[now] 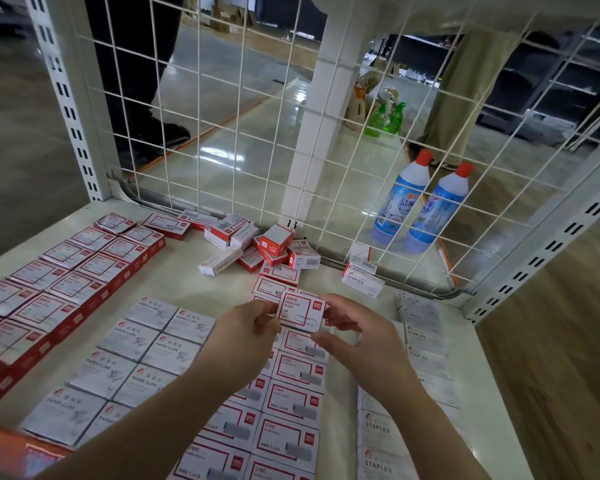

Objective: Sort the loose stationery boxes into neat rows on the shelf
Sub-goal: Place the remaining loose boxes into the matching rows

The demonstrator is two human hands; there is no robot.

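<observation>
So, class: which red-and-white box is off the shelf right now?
The paper clip box, pinched between left hand and right hand; every other box lies on the shelf.

Both bare forearms reach forward from lower frame, converging at centre. Left hand (248, 325) raised, thumb and fingertips pinching left edge of small red-and-white box (302, 311). Right hand (355, 329) grips its right edge, thumb on top, remaining fingers curled beneath.

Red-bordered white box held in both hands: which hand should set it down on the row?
Probably right. The right hand pinches the red-bordered white box directly above the red-bordered row's far end; the left hand holds its left edge.
</observation>
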